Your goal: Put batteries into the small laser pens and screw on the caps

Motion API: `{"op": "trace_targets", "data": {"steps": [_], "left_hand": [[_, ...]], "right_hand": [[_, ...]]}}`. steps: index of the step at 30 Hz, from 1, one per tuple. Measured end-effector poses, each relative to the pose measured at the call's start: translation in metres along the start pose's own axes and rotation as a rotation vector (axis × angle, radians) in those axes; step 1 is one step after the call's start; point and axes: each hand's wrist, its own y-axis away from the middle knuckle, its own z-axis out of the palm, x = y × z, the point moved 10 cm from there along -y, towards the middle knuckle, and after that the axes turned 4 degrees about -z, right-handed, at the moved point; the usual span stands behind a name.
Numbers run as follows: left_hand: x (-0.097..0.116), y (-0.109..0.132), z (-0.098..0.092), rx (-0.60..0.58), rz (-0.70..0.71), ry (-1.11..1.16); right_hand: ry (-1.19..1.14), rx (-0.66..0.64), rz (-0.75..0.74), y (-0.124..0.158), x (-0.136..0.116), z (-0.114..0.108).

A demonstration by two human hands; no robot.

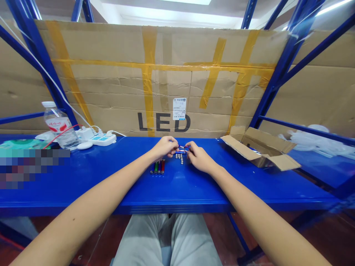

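Note:
My left hand (165,147) is closed in a pinch on a small silver piece (181,147), too small to name surely. Facing it, my right hand (198,157) pinches a thin reddish tube end (187,146), its tip close to the silver piece; I cannot tell whether the two touch. Slim metal tubes (181,152), one of them blue, lie just under my fingers. Several small round silver pieces like button cells (179,156) sit in short rows between my hands. By my left wrist a row of slim coloured tubes (159,168) with silver ends, green and red among them, lies side by side.
On the blue table (177,192), an open cardboard box (255,147) with items inside stands at right. At left are a water bottle (59,125), a white power strip (101,138) and cables. A large cardboard sheet (119,81) closes off the back between blue posts.

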Motion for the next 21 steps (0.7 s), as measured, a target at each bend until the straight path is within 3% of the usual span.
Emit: {"op": "trace_targets", "data": {"steps": [7, 13, 21], "left_hand": [[0.024, 0.007, 0.004, -0.117, 0.196, -0.057], [0.025, 0.012, 0.02, -0.201, 0.257, -0.111], [0.03, 0.015, 0.02, -0.108, 0.331, -0.176]], "right_hand": [[-0.47, -0.065, 0.105, -0.001, 0.001, 0.007], [-0.526, -0.133, 0.07, 0.003, -0.015, 0.003], [-0.657, -0.102, 0.093, 0.003, -0.014, 0.004]]}}
